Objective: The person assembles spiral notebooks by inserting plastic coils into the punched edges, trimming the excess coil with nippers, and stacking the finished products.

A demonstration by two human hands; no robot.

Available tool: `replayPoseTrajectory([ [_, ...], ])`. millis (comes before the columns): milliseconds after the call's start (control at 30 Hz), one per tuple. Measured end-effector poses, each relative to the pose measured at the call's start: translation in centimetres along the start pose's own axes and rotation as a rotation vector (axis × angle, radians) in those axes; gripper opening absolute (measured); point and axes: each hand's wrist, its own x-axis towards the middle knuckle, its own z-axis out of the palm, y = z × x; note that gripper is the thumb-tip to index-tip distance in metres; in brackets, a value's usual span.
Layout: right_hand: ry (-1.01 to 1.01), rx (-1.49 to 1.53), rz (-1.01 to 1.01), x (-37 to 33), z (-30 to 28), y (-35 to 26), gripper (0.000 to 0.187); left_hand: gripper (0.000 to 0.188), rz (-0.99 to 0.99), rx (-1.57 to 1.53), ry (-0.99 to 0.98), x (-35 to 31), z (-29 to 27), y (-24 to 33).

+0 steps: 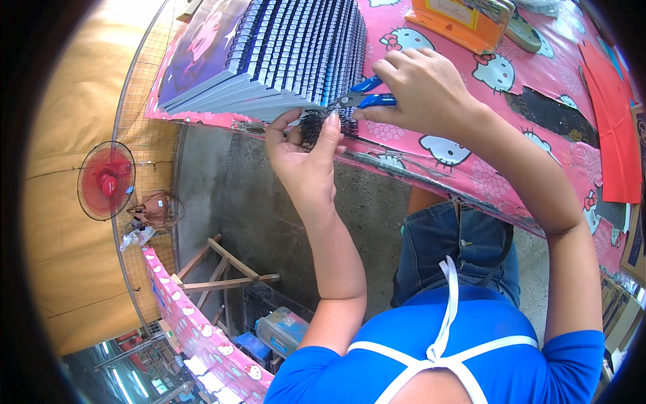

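A thick stack of wire-bound notebooks (289, 57) stands at the table's near edge, their dark coil spines side by side and a purple picture cover at the left. Blue-handled pliers (378, 100) are gripped in my right hand (427, 91), their jaws pointing left at the near corner of the spines. Just below the jaws, my left hand (306, 158) closes thumb and fingers around a bunch of black wire coil ends (313, 126) at that same corner. Whether the jaws are closed on a wire is too small to make out.
The table (464, 151) has a pink patterned cover, torn along its edge. An orange holder (457, 27) stands at the back, and red sheets (609, 128) lie at the right. Left of the table are a wire mesh, a red fan (108, 180) and a wooden trestle (225, 266).
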Motion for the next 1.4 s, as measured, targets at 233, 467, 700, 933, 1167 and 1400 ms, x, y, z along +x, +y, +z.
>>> replayPoseTrajectory([
  [233,0.125,-0.090,-0.093,-0.1,-0.1,0.5,0.056,0.052,0.026,-0.011,0.011,-0.1,0.1,-0.1],
  [467,-0.277,0.087,0.115,0.6,-0.7,-0.2,0.060,0.050,0.047,-0.007,0.006,0.2,0.0,-0.3],
  [700,-0.249,0.117,0.115,0.5,-0.5,-0.2,0.063,0.048,0.011,-0.019,0.019,0.1,-0.3,-0.5],
  [933,-0.202,0.073,0.101,0.3,-0.4,-0.3,0.062,0.047,0.051,-0.034,0.031,0.0,-0.1,-0.7],
  [1167,0.121,-0.044,-0.102,0.1,0.0,0.0,0.056,0.047,0.058,-0.052,0.042,-0.2,0.4,-0.5],
  [1400,-0.308,0.057,0.133,0.3,-1.2,-0.6,0.060,0.044,0.049,-0.050,0.049,0.0,-0.4,-1.0],
])
